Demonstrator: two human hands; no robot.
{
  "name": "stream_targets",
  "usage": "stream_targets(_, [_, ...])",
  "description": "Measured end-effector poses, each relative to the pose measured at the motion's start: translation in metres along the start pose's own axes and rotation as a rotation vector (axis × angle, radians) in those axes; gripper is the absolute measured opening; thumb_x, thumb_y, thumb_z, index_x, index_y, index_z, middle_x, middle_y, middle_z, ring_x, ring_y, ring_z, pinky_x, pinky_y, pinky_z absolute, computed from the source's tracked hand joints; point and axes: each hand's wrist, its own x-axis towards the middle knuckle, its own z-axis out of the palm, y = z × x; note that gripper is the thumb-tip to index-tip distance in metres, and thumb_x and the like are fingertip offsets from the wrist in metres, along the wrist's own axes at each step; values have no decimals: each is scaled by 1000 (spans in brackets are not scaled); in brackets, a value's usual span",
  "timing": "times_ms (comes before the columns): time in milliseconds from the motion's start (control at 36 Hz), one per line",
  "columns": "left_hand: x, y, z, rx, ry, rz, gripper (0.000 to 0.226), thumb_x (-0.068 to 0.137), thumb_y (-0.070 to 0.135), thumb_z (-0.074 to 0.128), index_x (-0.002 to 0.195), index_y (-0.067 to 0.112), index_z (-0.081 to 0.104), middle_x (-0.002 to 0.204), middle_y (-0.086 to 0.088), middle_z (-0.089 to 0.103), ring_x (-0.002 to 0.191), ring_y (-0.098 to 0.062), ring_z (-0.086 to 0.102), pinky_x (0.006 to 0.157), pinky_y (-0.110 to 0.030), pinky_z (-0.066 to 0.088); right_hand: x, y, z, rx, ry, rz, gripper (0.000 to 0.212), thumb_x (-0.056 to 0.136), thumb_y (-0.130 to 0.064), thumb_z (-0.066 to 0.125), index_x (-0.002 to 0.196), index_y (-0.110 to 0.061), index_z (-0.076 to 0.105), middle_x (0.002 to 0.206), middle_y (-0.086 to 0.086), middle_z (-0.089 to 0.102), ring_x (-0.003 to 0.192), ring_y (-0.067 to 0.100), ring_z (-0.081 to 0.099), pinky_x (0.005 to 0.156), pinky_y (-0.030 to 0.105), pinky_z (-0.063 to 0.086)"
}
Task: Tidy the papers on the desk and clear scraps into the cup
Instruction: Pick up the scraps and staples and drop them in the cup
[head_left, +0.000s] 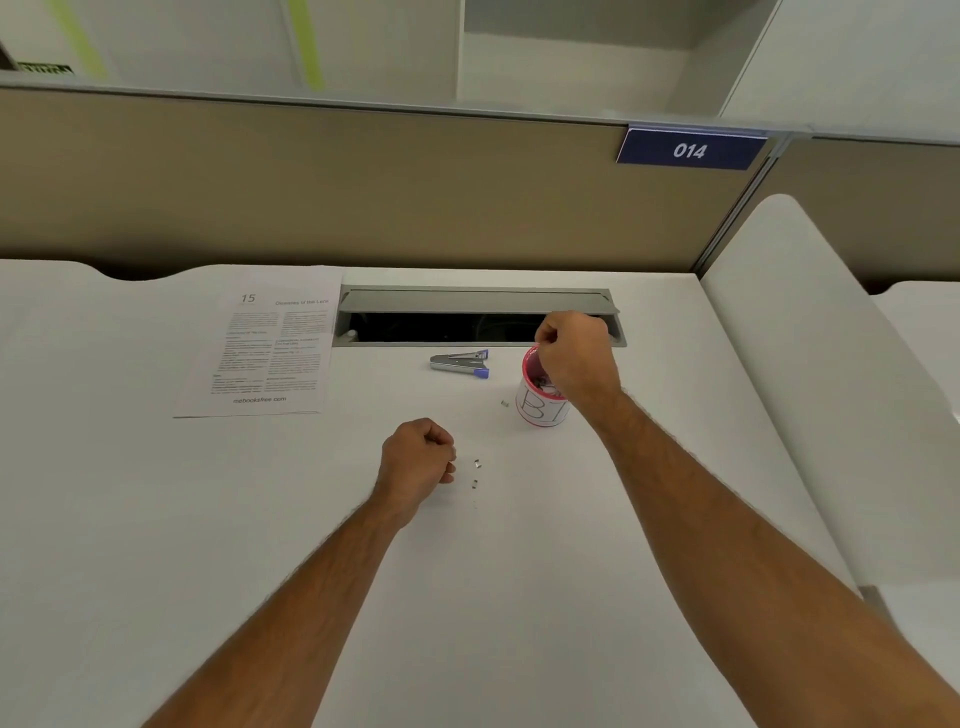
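Observation:
A white cup (535, 410) with a red rim and black letters stands on the white desk (519, 571). My right hand (574, 356) hovers over the cup's mouth with its fingers curled; what they hold is hidden. My left hand (418, 460) rests on the desk with fingers curled, beside two small metal staples (476, 473). Whether it pinches one I cannot tell. Another staple (504, 403) lies just left of the cup. A stack of printed papers (265, 345) lies squared at the back left.
A silver and blue staple remover (461, 361) lies behind the staples, left of the cup. An open cable tray (467, 325) is sunk into the desk's back. A tan partition (363, 192) with a blue "014" sign (690, 149) stands behind. A white divider (810, 374) bounds the right side.

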Motion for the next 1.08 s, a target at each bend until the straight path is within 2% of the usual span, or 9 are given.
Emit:
stream_targets(83, [-2, -2, 3, 21, -7, -15, 15, 86, -5, 57, 87, 7, 67, 84, -9, 69, 70, -22, 69, 65, -29, 61, -16, -11, 2, 62, 68, -184, 17, 88, -2, 58, 93, -6, 75, 94, 9, 72, 87, 21, 64, 84, 36, 56])
stream_targets(194, [-6, -7, 5, 31, -3, -25, 17, 84, -6, 55, 85, 6, 66, 83, -9, 68, 68, -22, 68, 65, -30, 61, -41, -27, 16, 85, -28, -357, 23, 86, -1, 54, 94, -5, 75, 95, 11, 71, 89, 27, 64, 82, 39, 53])
stream_targets(278, [-9, -10, 4, 46, 3, -15, 18, 84, -5, 53, 87, 6, 67, 86, -10, 70, 69, -22, 68, 65, -31, 61, -52, -32, 38, -13, -194, -290, 30, 89, -4, 52, 111, -4, 71, 113, 14, 70, 105, 31, 63, 92, 41, 53])
stream_targets(389, [-13, -11, 0, 74, 11, 0, 17, 87, -4, 55, 91, 7, 67, 89, -9, 70, 76, -25, 71, 70, -32, 62, -58, -29, 69, -179, -405, -206, 40, 91, -7, 54, 131, -4, 55, 135, 15, 53, 124, 31, 51, 99, 39, 47])
stream_targets(500, [-15, -14, -5, 99, 21, 23, 18, 88, -4, 55, 91, 8, 67, 90, -10, 70, 80, -27, 71, 72, -34, 62, -57, -22, 87, -332, -468, -184, 55, 93, -11, 54, 145, -2, 39, 157, 23, 26, 145, 37, 25, 116, 45, 31])
stream_targets(611, [-16, -19, -11, 106, 30, 34, 18, 89, -4, 55, 91, 9, 67, 91, -9, 70, 80, -25, 71, 66, -29, 61, -55, -15, 99, -460, -494, -175, 66, 98, -17, 51, 153, 1, 19, 161, 31, 6, 150, 45, 8, 121, 50, 16])
stream_targets(722, [-17, -24, -16, 115, 40, 33, 18, 90, -3, 56, 94, 9, 68, 93, -9, 70, 81, -24, 70, 67, -27, 61, -61, -13, 105, -447, -480, -135, 62, 97, -19, 55, 149, 1, 28, 156, 32, 20, 144, 45, 24, 117, 50, 28])
stream_targets(861, [-19, -30, -22, 99, 50, 34, 18, 88, -5, 54, 92, 8, 67, 93, -11, 70, 82, -27, 71, 70, -31, 61, -80, -12, 104, -339, -427, -231, 46, 91, -7, 56, 135, 2, 45, 139, 20, 43, 130, 34, 41, 106, 43, 42])
stream_targets(1083, [-26, -31, -17, 93, 34, 45, 21, 87, -4, 53, 89, 11, 67, 89, -7, 70, 79, -24, 71, 68, -32, 62, -112, -2, 103, -250, -401, -361, 39, 90, 4, 50, 128, 1, 59, 132, 12, 51, 120, 25, 44, 100, 35, 46])
